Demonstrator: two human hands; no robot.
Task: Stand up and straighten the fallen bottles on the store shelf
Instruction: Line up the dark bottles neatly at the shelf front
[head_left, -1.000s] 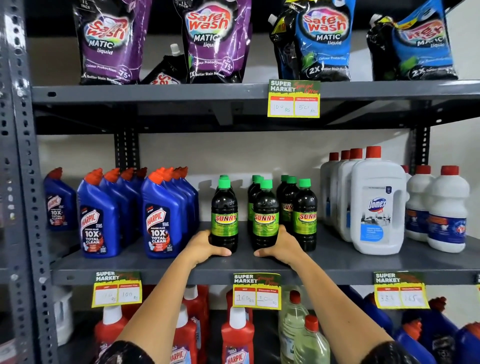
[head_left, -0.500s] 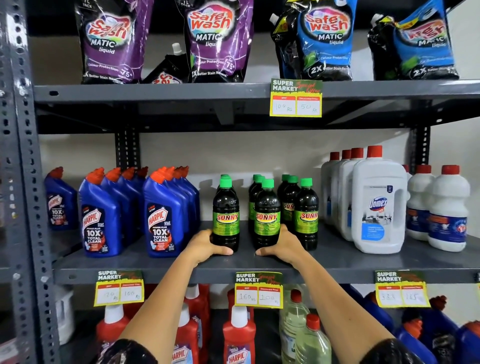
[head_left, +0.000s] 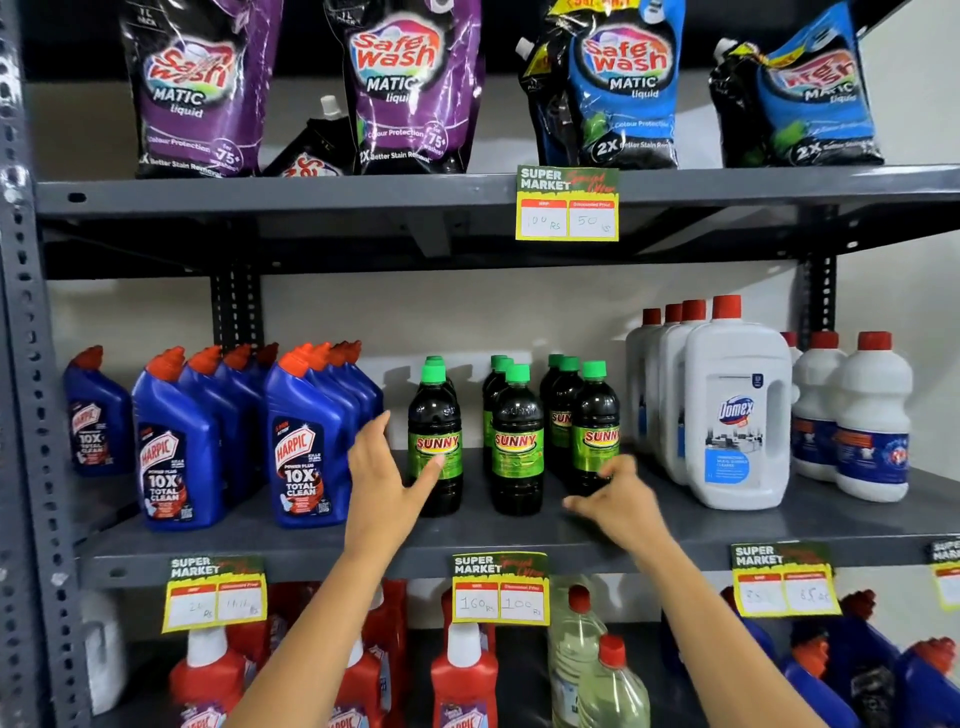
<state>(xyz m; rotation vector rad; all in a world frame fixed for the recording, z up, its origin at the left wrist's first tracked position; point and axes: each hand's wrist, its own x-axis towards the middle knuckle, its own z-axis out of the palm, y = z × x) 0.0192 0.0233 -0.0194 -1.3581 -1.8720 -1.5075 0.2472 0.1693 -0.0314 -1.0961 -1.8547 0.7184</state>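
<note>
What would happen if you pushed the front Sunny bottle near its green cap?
The front Sunny bottle would probably tip rather than slide: it looks tall and narrow. It seems full of dark liquid, so likely heavy for its size. If it fell backward it might knock the bottles behind it. The left hand is open beside it.

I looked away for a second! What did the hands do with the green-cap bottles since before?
Both hands let go. The left hand lifted off the base of the left front Sunny bottle and now hangs open beside it. The right hand pulled off the middle front Sunny bottle and drifted right, loosely curled in front of the right front Sunny bottle. All the bottles stayed upright in their rows on the shelf.
</note>
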